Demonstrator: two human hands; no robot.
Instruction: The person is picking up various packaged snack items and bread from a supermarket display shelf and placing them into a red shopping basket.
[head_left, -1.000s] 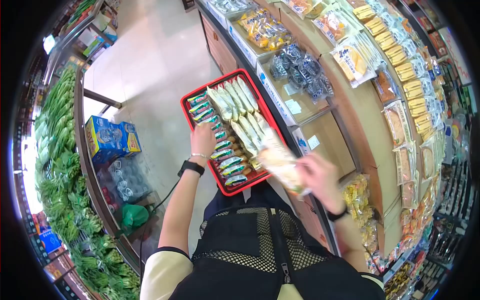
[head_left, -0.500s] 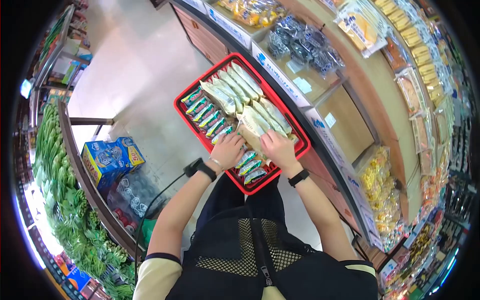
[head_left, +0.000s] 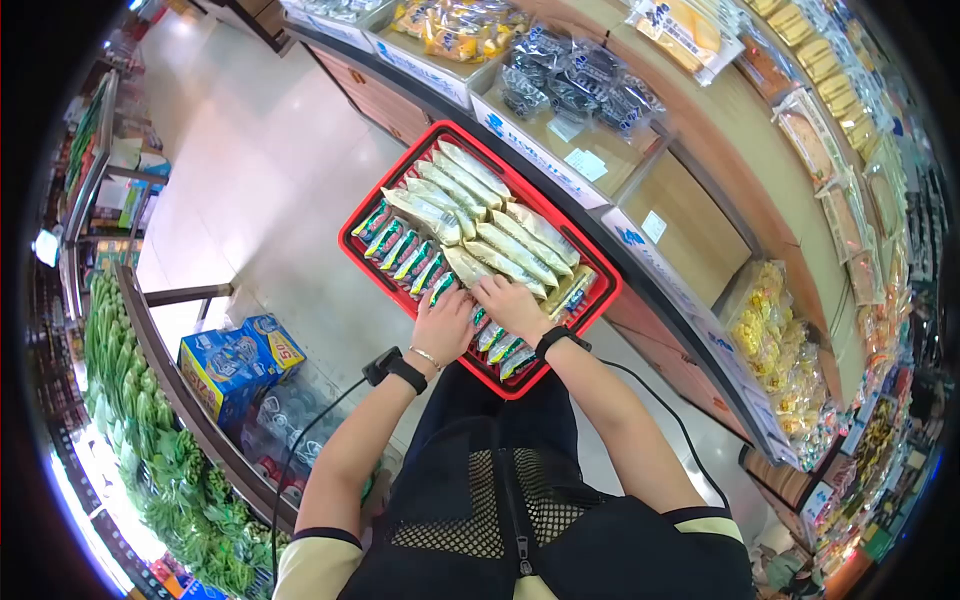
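A red basket (head_left: 352, 242) in front of me holds packed rows of sealed packets. Larger cream packets (head_left: 512, 262) stand on edge in the upper and right part, and small green-and-pink packets (head_left: 400, 250) line the left side. My right hand (head_left: 512, 308) grips the lower end of a cream packet (head_left: 466, 265) lying in the row. Close beside it, my left hand (head_left: 443, 325) is curled over the small packets, its fingertips near that same cream packet. What its fingers hold, if anything, is hidden.
A display shelf (head_left: 690, 220) with bagged yellow and dark blue goods (head_left: 575, 80) runs along the right. On the left are leafy greens (head_left: 150, 420) on a stand and a blue box (head_left: 240, 365). Black cables (head_left: 665, 425) run from my wrists.
The cream packet, raised and tilted earlier, now lies lower within the row. My right hand has moved left, closer to my left hand. The view has shifted slightly.
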